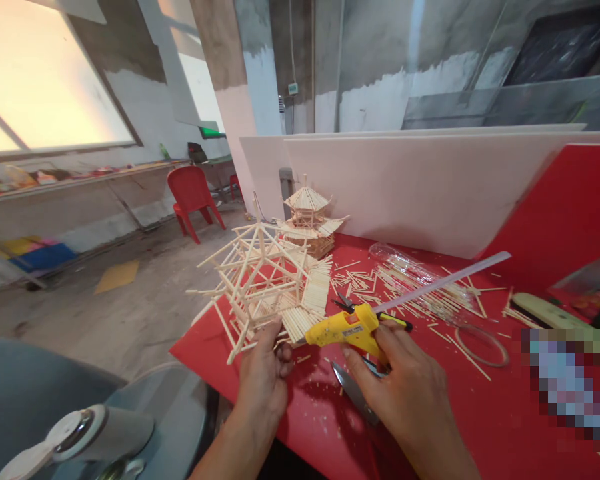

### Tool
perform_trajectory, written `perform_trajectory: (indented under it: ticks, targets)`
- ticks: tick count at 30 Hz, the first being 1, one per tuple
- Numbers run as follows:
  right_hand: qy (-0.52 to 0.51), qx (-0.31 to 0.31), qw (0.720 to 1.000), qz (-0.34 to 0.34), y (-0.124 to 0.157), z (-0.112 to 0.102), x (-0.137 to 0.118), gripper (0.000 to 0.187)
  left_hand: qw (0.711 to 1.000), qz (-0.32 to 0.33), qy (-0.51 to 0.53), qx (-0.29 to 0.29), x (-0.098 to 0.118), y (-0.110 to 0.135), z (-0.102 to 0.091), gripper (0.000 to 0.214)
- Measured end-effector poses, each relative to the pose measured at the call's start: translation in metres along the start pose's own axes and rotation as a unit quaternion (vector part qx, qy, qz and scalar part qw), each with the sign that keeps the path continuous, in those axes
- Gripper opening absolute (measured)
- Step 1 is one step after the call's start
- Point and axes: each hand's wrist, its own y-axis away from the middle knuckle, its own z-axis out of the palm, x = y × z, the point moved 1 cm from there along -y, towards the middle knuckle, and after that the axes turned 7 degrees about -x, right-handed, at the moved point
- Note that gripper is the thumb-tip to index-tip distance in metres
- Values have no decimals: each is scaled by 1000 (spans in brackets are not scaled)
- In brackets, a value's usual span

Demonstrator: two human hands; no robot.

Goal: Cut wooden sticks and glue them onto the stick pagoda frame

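My right hand (413, 380) is wrapped round the grip of a yellow hot glue gun (343, 328). A long translucent glue stick (445, 280) sticks out of its back end. The nozzle points left, at the lower roof edge of a model pavilion (260, 273) made of thin wooden sticks. My left hand (264, 373) has its curled fingers on the near edge of this model, close to the nozzle. Part of the model's roof is covered with sticks laid side by side; the rest is open framework. Beneath the glue gun lies a dark blade (353, 390), partly hidden by my right hand.
Behind stands a roofed stick pagoda (307, 217). Loose sticks (357, 283), a plastic bag of sticks (420, 287) and a tape ring (483, 347) lie on the red tabletop (310, 413). White boards (405, 193) lean behind. A white bottle (115, 430) rests at lower left.
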Motion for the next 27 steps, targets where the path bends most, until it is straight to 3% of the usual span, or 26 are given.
perform_trajectory:
  ticks: [9, 17, 22, 27]
  targets:
    - [-47, -4, 998, 36, -2, -8, 3, 36, 999, -27, 7, -19, 6, 12, 0, 33]
    - [-118, 7, 988, 99, -3, -19, 7, 37, 996, -45, -30, -75, -7, 28, -26, 37]
    - [-157, -6, 975, 159, 20, -12, 19, 29, 984, -91, -108, -107, -28, 29, -47, 33]
    - [-117, 12, 960, 253, 57, 0, 55, 47, 968, -119, -140, -169, -51, 28, -55, 25]
